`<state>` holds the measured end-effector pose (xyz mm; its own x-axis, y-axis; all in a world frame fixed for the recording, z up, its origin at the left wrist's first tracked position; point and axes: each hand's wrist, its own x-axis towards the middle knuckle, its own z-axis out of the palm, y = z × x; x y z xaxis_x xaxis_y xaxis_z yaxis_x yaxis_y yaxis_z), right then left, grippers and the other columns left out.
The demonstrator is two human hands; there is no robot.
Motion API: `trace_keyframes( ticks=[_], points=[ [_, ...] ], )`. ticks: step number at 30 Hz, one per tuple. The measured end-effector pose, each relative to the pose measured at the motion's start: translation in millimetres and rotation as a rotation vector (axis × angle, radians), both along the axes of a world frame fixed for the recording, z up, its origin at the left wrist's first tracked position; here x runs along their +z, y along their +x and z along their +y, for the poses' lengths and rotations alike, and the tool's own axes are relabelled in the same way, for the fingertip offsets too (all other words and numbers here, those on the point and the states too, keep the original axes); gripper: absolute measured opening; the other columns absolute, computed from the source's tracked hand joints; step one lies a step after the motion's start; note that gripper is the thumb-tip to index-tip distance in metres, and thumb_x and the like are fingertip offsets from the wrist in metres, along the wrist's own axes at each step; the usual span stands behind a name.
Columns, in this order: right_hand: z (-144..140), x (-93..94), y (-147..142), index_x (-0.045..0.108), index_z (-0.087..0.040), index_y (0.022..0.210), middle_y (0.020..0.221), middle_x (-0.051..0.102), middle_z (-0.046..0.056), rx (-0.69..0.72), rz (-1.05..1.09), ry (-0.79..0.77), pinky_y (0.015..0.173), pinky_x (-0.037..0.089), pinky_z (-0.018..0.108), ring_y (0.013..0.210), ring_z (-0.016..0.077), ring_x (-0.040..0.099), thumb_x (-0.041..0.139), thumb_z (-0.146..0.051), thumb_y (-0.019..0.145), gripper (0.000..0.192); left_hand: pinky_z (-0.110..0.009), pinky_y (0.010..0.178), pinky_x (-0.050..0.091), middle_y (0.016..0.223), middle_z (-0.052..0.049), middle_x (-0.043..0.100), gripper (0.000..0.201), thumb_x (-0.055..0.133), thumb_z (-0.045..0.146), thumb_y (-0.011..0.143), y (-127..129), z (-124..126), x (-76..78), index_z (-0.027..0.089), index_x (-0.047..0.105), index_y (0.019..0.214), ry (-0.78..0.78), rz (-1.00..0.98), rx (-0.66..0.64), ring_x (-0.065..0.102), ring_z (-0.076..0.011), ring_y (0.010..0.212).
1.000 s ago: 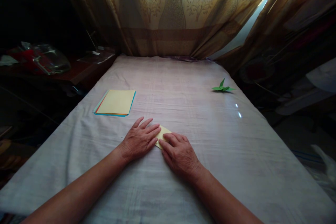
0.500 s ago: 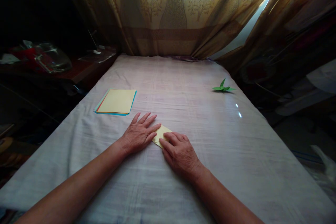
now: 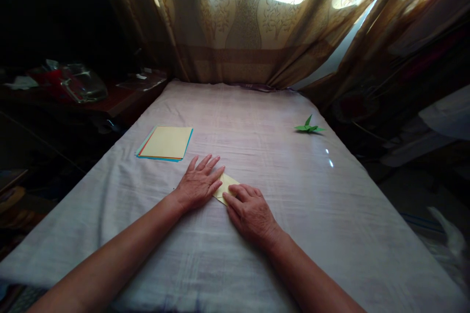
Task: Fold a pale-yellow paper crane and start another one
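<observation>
A small piece of folded pale yellow paper (image 3: 225, 187) lies on the cloth between my hands. My left hand (image 3: 198, 187) rests flat with its fingers spread, its thumb and index finger touching the paper's left side. From the right, my right hand (image 3: 252, 212) holds the paper with bent fingers, thumb side at the near edge. The right part of the paper is hidden under those fingers.
A stack of square coloured paper (image 3: 167, 143), pale yellow on top, sits at the left. At the right stands a green folded paper crane (image 3: 309, 126). The pale tablecloth (image 3: 235, 112) reaches back to a curtain (image 3: 235, 61). A glass jar (image 3: 83, 83) stands on a dark side table.
The camera view has tilted up slightly. Both hands and the folded paper keep nearly the same places, with only a slight shift of the left fingers along the paper.
</observation>
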<state>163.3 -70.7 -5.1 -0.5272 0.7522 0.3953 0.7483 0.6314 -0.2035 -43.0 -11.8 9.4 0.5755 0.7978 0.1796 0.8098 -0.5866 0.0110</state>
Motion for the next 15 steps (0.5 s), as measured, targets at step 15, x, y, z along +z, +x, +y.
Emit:
trace_keyframes(
  ticks=[15],
  points=[
    [-1.2, -4.6, 16.0, 0.063, -0.019, 0.117, 0.118, 0.067, 0.012, -0.003, 0.229, -0.031, 0.094, 0.047, 0.04, 0.107, 0.0231, 0.06, 0.059, -0.021, 0.085, 0.032, -0.06, 0.113, 0.019, 0.153, -0.012, 0.038, 0.045, 0.043, 0.047, 0.098, -7.8, -22.6, -6.2, 0.032, 0.049, 0.14, -0.087, -0.027, -0.066, 0.029, -0.0331, 0.143]
  ],
)
